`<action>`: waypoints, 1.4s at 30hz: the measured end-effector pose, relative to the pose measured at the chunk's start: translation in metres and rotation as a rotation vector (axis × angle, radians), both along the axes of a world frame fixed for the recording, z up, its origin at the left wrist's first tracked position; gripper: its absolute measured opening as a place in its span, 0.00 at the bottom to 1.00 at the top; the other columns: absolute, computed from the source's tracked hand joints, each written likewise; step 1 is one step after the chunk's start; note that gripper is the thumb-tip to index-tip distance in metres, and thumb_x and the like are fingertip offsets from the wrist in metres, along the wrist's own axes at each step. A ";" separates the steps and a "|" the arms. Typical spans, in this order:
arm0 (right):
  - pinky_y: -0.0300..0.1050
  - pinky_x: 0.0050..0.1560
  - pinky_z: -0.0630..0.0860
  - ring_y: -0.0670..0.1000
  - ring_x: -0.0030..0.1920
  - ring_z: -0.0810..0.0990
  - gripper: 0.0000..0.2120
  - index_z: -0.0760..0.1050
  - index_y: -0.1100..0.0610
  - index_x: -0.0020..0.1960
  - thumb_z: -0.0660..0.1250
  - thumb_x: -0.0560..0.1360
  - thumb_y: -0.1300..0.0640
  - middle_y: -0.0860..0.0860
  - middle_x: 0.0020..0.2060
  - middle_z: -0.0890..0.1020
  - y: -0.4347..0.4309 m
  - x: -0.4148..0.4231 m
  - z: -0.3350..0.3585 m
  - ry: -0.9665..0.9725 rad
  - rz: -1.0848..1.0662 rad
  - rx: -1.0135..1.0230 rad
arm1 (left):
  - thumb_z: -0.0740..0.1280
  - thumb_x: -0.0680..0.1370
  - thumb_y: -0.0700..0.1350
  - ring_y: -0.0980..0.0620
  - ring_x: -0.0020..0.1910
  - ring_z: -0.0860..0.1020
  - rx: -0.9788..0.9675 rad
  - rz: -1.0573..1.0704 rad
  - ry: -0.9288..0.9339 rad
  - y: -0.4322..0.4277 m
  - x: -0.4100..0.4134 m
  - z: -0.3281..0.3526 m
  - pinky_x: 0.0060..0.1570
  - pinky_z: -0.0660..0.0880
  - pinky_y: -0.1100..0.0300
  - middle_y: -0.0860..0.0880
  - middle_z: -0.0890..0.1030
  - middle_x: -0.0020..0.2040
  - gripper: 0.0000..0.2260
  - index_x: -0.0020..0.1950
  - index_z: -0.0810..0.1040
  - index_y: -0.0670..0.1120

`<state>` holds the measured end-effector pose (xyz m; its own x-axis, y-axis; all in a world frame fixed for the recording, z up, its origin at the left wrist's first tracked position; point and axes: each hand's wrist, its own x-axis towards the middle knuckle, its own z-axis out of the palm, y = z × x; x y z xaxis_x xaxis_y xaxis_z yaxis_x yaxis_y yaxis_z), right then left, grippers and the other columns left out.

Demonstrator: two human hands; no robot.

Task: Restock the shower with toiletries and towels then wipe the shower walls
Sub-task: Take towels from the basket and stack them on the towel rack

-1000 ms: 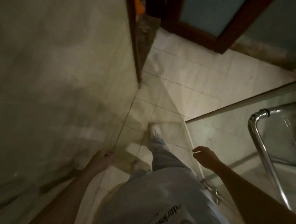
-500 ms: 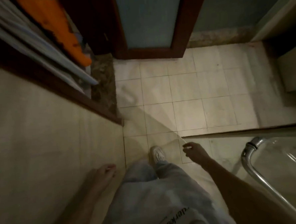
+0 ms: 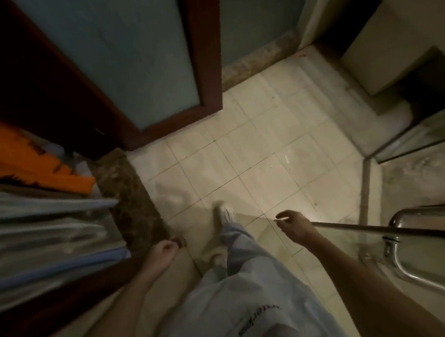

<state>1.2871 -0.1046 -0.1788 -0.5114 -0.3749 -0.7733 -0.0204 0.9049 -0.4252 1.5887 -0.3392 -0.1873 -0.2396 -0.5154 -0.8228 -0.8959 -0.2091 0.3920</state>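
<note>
Nearest the camera hangs a pale shirt with dark lettering, and below it light trousers lead down to a white shoe planted on the tiled floor; the left hand hangs at the side with its fingers curled in loosely, holding nothing, just beside the dark speckled stone threshold; the right hand is held out over the tiles, fingers loosely bent and empty, close to the top edge of the glass shower door, though whether it touches the glass I cannot tell; a chrome handle is fixed to that door at the right; no toiletries or towels can be made out in either hand; on the left, blurred grey and blue folded cloth lies in layers, with something orange above it; farther off stands a dark wooden door with a frosted bluish panel, and beyond the tiles, at the upper right, a cream wall with dark recesses.
</note>
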 end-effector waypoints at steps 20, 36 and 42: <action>0.44 0.51 0.76 0.57 0.53 0.83 0.13 0.79 0.58 0.62 0.65 0.79 0.57 0.58 0.55 0.84 -0.097 -0.195 -0.024 -0.096 -0.526 -0.049 | 0.67 0.82 0.43 0.47 0.53 0.82 -0.047 -0.385 -0.056 -0.241 -0.319 0.018 0.61 0.77 0.49 0.44 0.83 0.55 0.05 0.57 0.79 0.48; 0.42 0.49 0.74 0.56 0.54 0.82 0.15 0.78 0.59 0.64 0.66 0.79 0.56 0.57 0.55 0.83 -0.081 -0.470 0.017 0.057 -0.842 0.019 | 0.67 0.81 0.43 0.42 0.48 0.84 -0.007 -0.785 -0.107 -0.292 -0.701 -0.027 0.51 0.79 0.50 0.44 0.85 0.44 0.08 0.55 0.83 0.42; 0.43 0.52 0.73 0.55 0.54 0.81 0.15 0.78 0.56 0.64 0.66 0.79 0.56 0.56 0.58 0.82 -0.043 -0.505 0.005 -0.018 -1.006 0.102 | 0.63 0.83 0.48 0.52 0.55 0.80 0.056 -0.974 0.124 -0.213 -0.895 0.036 0.56 0.74 0.57 0.52 0.80 0.54 0.07 0.60 0.77 0.51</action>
<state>0.7817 -0.1475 -0.1742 -0.5416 0.2926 -0.7881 0.7776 0.5305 -0.3375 0.6936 -0.5526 -0.1510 -0.6249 -0.0074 -0.7806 -0.6396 0.5781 0.5066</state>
